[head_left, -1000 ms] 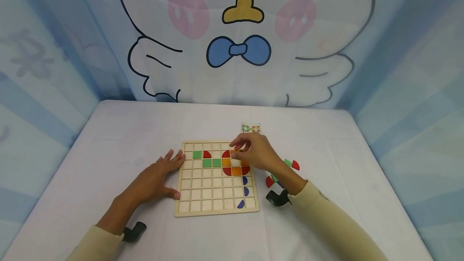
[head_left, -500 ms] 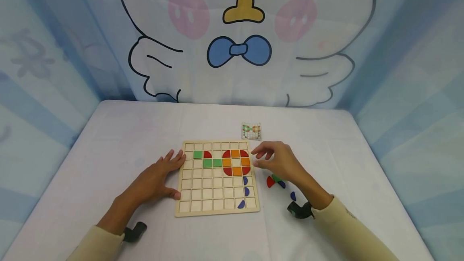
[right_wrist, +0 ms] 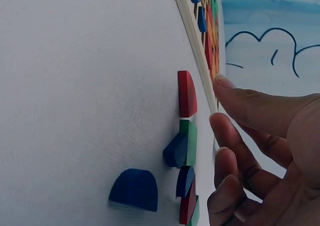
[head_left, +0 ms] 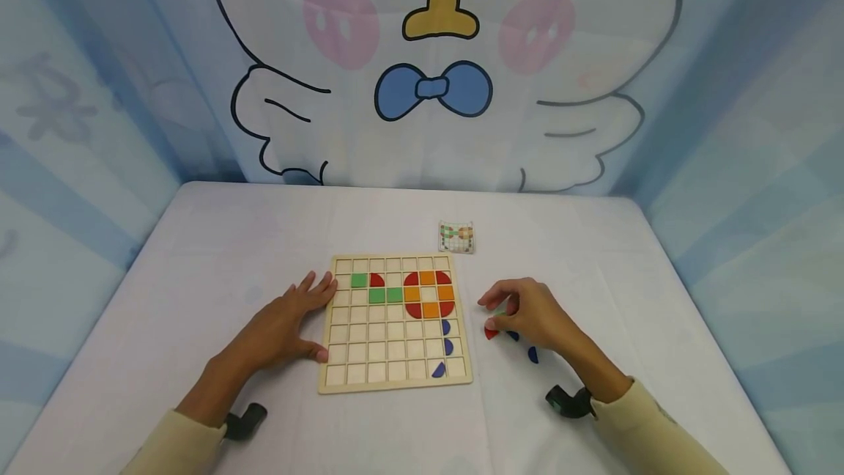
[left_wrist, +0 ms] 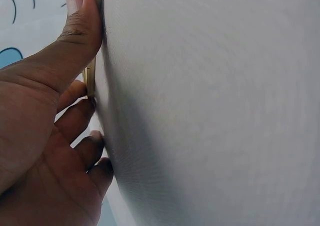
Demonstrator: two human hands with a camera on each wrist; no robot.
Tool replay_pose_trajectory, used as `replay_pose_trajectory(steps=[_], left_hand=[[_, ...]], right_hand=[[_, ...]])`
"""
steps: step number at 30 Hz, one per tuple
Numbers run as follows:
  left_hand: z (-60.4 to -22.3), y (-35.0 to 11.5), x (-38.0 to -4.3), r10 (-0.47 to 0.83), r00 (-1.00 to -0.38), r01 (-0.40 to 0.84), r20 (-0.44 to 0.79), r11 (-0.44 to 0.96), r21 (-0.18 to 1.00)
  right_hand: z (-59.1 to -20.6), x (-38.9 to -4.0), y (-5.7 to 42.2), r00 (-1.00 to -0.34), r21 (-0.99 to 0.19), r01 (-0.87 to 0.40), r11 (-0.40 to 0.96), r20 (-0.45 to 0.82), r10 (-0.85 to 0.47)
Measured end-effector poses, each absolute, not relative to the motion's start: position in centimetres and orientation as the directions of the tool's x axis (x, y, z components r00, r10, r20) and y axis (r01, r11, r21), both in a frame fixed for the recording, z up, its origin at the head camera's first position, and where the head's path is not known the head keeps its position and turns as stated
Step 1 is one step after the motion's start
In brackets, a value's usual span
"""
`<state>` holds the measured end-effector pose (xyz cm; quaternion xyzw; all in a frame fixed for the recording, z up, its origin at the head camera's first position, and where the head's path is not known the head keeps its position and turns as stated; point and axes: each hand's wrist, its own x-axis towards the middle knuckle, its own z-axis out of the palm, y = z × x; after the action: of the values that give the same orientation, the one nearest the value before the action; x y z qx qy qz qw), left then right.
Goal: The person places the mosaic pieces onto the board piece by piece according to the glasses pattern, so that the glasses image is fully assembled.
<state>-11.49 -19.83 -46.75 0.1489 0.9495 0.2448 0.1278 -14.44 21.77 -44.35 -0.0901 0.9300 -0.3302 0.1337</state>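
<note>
A wooden grid board [head_left: 394, 352] lies flat on the table. My left hand [head_left: 280, 327] rests at its left edge with fingers spread; in the left wrist view the thumb [left_wrist: 82, 23] lies along that edge. Over the loose pieces right of the board hovers my right hand [head_left: 537, 317], fingers bent and a gap between thumb and fingertips. Under it show a red quarter-circle piece [right_wrist: 186, 94], a green piece [right_wrist: 190, 142] and blue half-circle pieces [right_wrist: 135, 188]. On the board, red quarter-circles and orange squares [head_left: 430, 310] form a ring, with green squares [head_left: 385, 295] to its left.
Three blue pieces [head_left: 448, 347] sit in the board's right column. A small pattern card [head_left: 456, 238] lies behind the board's back right corner. A printed curtain [head_left: 431, 152] stands behind the table. Each wrist wears a black camera [head_left: 568, 402].
My right hand has moved from over the ring on the board, rightward and nearer to me, to the loose pieces. The ring's upper right part has come into view. The left hand stays put.
</note>
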Motion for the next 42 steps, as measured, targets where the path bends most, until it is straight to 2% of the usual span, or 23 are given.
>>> replay_pose_trajectory(steps=[9, 18, 31, 37, 42], left_hand=[[-46.8, -19.9, -11.4, 0.348, -0.924, 0.227, -0.158, 0.832, 0.506], [-47.0, -20.0, -11.4, 0.345, -0.925, 0.227, -0.157, 0.835, 0.501], [-47.1, -20.0, -11.4, 0.353, -0.924, 0.236, -0.149, 0.831, 0.503], [-47.1, -20.0, -11.4, 0.345, -0.925, 0.226, -0.156, 0.834, 0.504], [-46.9, -20.0, -11.4, 0.346, -0.925, 0.225, -0.159, 0.832, 0.507]], right_hand=[[-45.1, -14.1, 21.8, -0.948, -0.563, -0.088, 0.822, -0.205, -0.242], [-45.0, -13.9, 21.5, -0.944, -0.488, -0.167, 0.857, -0.172, -0.282], [-44.8, -14.3, 21.4, -0.93, -0.596, -0.166, 0.786, -0.17, -0.325], [-44.5, -14.9, 20.9, -0.931, -0.623, -0.21, 0.753, -0.107, -0.348], [-43.8, -15.6, 19.7, -0.942, -0.665, -0.198, 0.72, -0.073, -0.327]])
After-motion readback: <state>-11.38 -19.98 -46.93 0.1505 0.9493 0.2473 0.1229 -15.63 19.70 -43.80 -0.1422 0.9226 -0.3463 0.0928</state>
